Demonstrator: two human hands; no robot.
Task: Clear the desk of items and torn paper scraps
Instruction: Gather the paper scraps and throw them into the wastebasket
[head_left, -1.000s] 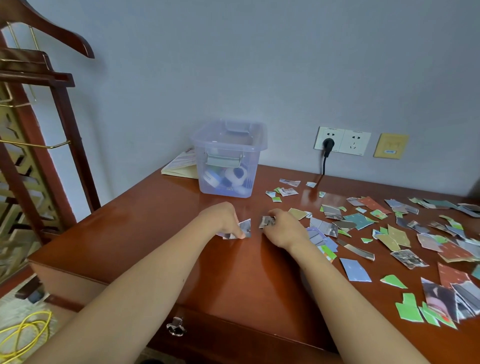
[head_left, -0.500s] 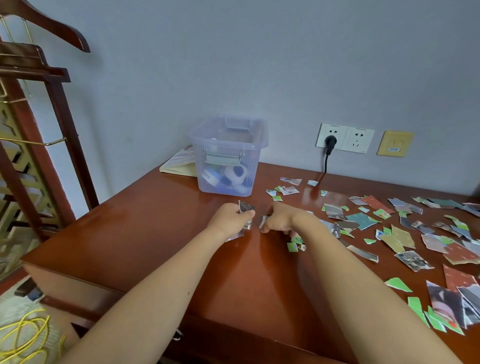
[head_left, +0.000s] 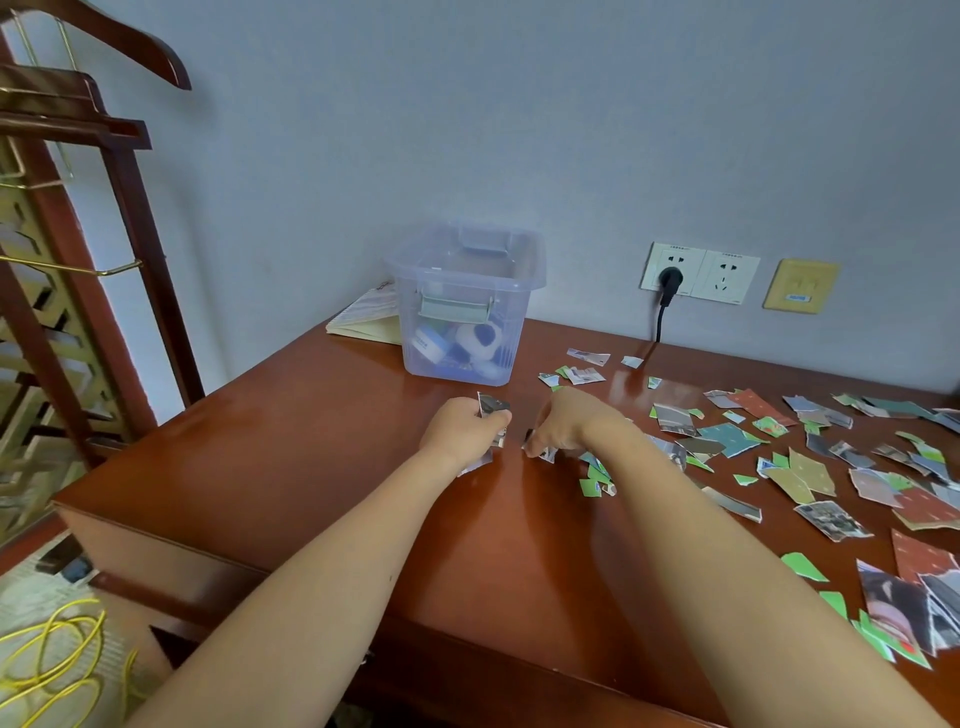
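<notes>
My left hand (head_left: 462, 428) grips a small bunch of torn paper scraps (head_left: 492, 405) that stick up above and hang below its fingers. Just to its right, my right hand (head_left: 563, 423) rests on the desk with fingers curled down, pinching a scrap (head_left: 543, 453) at the desk surface. Several green and grey scraps (head_left: 595, 480) lie under my right wrist. Many more torn scraps (head_left: 810, 467) in red, green, teal and photo print are spread over the right half of the brown wooden desk (head_left: 291, 457).
A clear plastic bin (head_left: 465, 306) holding small white and blue items stands at the back of the desk, with a yellow notebook (head_left: 366, 317) behind it. A black plug and cord (head_left: 665, 296) hang from the wall socket. A wooden rack (head_left: 78, 260) stands left of the desk.
My left hand has lifted with its bunch of scraps. My right hand has slid back and left, dragging a scrap, and green pieces now lie uncovered by my wrist.
</notes>
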